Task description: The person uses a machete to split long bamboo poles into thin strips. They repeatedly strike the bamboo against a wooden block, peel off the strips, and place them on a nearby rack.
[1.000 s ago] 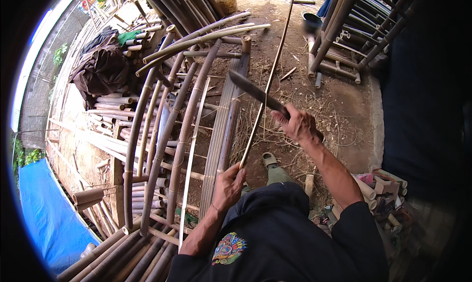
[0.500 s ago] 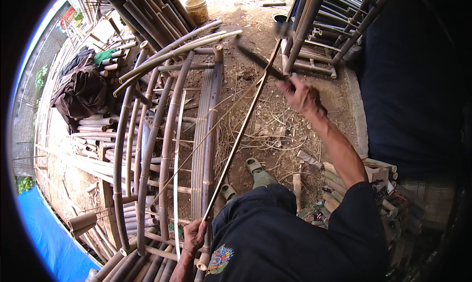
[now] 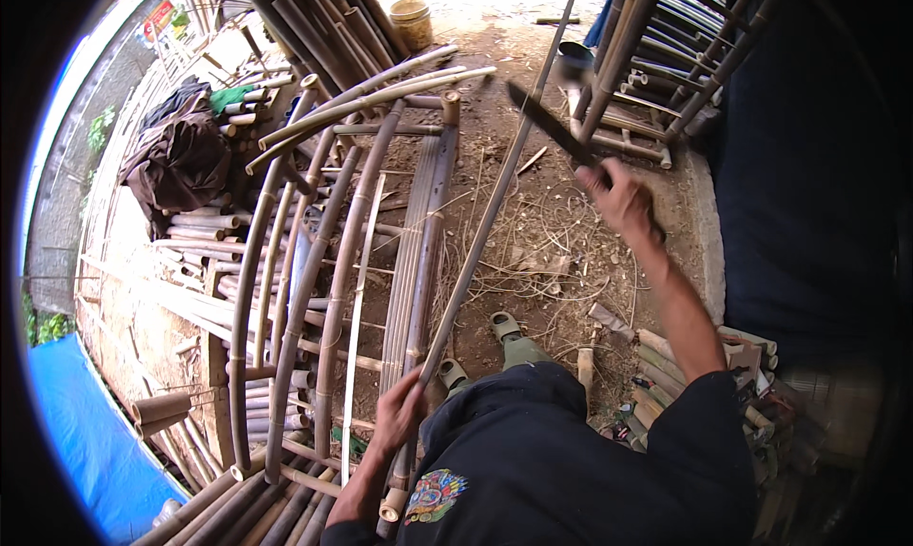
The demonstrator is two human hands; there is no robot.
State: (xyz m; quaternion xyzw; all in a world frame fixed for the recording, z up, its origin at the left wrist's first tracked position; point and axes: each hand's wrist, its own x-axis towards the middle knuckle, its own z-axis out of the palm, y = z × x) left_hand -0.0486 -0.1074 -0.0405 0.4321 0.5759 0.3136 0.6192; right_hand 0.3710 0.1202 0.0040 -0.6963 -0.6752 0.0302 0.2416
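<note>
My left hand [image 3: 400,412] is closed round the near end of a long, narrow bamboo strip [image 3: 488,224], which slants away from me toward the upper right. In my right hand [image 3: 618,197] is the handle of a machete with a dark blade [image 3: 549,121]. The blade points up and left, close to the far part of the strip; whether the two touch I cannot tell. Left of the strip stands a bamboo frame [image 3: 357,227] of dark poles, with a panel of thin slats [image 3: 411,242] along its right side. Pale bent bamboo pieces [image 3: 380,97] rest across its far end.
Loose shavings [image 3: 533,261] lie on the dirt floor. Cut bamboo pieces [image 3: 656,367] are piled at my right. A second bamboo frame [image 3: 628,137] and a yellowish bucket [image 3: 411,23] stand farther off. Dark cloth [image 3: 181,161] covers stacked poles at left, beyond a blue tarp [image 3: 81,441].
The strip has been turned, showing a darker face, and its near end is raised slightly. My right hand has shifted right and nearer with the machete. The view has shifted a little.
</note>
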